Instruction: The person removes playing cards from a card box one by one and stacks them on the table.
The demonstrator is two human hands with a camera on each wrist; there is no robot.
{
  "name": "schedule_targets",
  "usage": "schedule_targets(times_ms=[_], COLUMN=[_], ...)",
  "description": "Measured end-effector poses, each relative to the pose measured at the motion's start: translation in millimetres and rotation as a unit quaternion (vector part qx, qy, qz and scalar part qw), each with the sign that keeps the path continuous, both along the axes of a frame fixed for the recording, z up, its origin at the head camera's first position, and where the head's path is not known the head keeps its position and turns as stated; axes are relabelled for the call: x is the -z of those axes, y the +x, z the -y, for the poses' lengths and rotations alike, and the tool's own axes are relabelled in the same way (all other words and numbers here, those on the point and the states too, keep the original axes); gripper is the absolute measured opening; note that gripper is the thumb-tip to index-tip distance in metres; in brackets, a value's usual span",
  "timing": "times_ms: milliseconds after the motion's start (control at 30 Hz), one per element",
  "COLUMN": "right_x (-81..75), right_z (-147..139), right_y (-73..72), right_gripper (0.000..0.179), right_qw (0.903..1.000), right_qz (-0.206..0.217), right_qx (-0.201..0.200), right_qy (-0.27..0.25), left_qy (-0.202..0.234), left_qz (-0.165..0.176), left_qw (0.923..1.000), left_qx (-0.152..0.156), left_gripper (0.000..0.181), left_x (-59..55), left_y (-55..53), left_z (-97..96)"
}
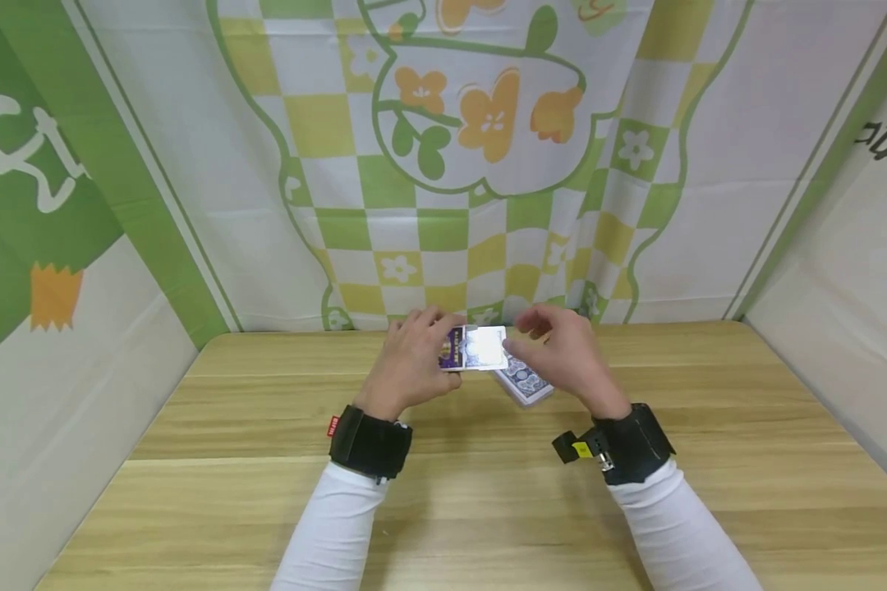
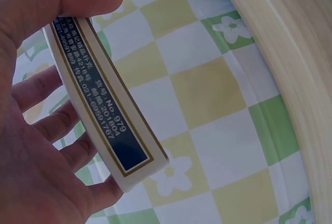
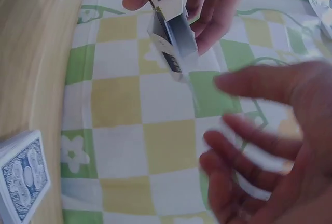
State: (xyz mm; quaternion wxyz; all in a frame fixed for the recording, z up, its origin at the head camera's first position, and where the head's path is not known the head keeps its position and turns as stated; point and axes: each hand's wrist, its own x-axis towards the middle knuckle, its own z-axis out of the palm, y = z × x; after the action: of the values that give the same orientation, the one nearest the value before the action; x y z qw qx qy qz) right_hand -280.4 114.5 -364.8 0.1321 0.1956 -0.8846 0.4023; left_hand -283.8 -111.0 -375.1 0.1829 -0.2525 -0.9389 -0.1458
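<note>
My left hand (image 1: 414, 357) grips a playing-card box (image 1: 452, 348) between thumb and fingers, above the back of the table. Its narrow printed side, in dark blue with gold edging, faces the left wrist view. A pale glossy piece (image 1: 485, 347) with bluish edging extends from the right end of the box. In the right wrist view that end of the card box (image 3: 168, 42) stands unsealed, with its flaps out. My right hand (image 1: 565, 353) is just right of it, fingers loosely bent and holding nothing. Below lies a deck of blue-backed cards (image 1: 525, 384), partly hidden by the right hand.
The wooden table (image 1: 480, 492) reaches back to a hanging checkered cloth (image 1: 443, 230) with green, yellow and white squares. Cloth walls rise at both sides. A strap end (image 1: 565, 447) sticks out from the right wristband.
</note>
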Motion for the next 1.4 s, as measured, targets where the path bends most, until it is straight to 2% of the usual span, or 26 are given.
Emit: schedule_targets(times_ms=[67, 133, 200, 300, 500, 733, 933, 1167, 1400], right_x=[-1.4, -2.5, -2.6, -1.0, 5.0, 10.8, 9.4, 5.8, 2.5], right_z=[1.9, 4.1, 6.3, 9.5, 15.9, 17.3, 13.2, 5.5, -2.2], right_y=[1.3, 2.2, 2.3, 1.9, 1.7, 0.0, -0.4, 0.1, 0.1], right_gripper=[0.026, 0.028, 0.031, 0.037, 0.039, 0.033, 0.032, 0.037, 0.040], right_qw=[0.9975, 0.9915, 0.9838, 0.9743, 0.9690, 0.9676, 0.9648, 0.9615, 0.9644], right_qz=[-0.063, -0.102, -0.128, -0.147, -0.155, -0.164, -0.167, -0.155, -0.122], right_qx=[-0.022, -0.063, -0.101, -0.126, -0.118, -0.115, -0.120, -0.119, -0.104], right_qy=[0.026, 0.049, 0.075, 0.115, 0.152, 0.154, 0.164, 0.193, 0.211], left_qy=[0.000, -0.001, -0.002, -0.003, -0.003, -0.002, 0.000, -0.002, -0.006], left_qz=[-0.001, -0.003, -0.004, -0.005, 0.001, 0.002, 0.003, 0.002, 0.007], left_qw=[1.0000, 1.0000, 1.0000, 1.0000, 1.0000, 1.0000, 1.0000, 1.0000, 1.0000], left_qx=[0.001, 0.001, 0.002, 0.003, 0.002, 0.004, 0.005, 0.004, -0.003], left_gripper=[0.073, 0.073, 0.072, 0.073, 0.074, 0.073, 0.074, 0.073, 0.074], left_x=[-0.1, -0.2, -0.4, -0.6, -1.5, -2.2, -2.4, -1.3, -1.5], left_y=[-0.2, -0.7, -1.1, -2.0, -1.7, -1.0, -0.7, -0.8, -0.2], left_z=[0.1, 0.2, 0.2, 0.0, -0.4, -0.2, 0.1, 0.4, 0.5])
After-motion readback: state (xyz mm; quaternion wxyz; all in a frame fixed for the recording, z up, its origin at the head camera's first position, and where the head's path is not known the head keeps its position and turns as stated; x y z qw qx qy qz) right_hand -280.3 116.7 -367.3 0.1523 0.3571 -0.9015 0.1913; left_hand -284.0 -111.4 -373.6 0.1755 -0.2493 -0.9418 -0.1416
